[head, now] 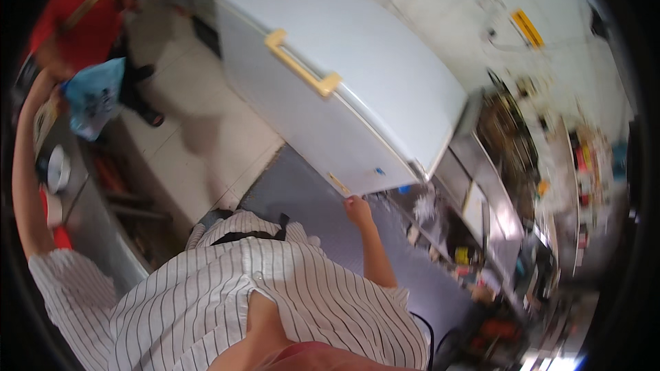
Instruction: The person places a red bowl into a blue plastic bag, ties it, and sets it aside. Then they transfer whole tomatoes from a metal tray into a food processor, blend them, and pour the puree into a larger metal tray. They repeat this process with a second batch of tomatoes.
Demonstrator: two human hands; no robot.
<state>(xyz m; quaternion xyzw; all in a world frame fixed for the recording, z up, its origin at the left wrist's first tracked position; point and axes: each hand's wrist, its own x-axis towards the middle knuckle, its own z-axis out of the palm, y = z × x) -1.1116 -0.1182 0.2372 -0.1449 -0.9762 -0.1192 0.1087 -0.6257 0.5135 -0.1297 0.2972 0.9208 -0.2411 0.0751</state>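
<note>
At the far left, my left hand point(51, 82) is at the gathered neck of a light blue plastic bag point(96, 98) with dark printing, gripping it, with the arm stretched far out. A hand of the person in red is close by or touching mine; the blur hides which fingers are whose. My right hand point(357, 209) is loosely curled, with nothing visible in it, beside the lower corner of a white chest freezer point(340, 62). The freezer lid is down, and a yellow handle point(303, 64) spans its front edge.
A person in a red top point(77, 10) stands at the upper left, beyond a metal counter point(95, 211) holding a white bowl point(58, 168). Pale tiles point(180, 123) meet grey flooring point(309, 206). Metal worktables point(495, 190) and cluttered shelves line the right side.
</note>
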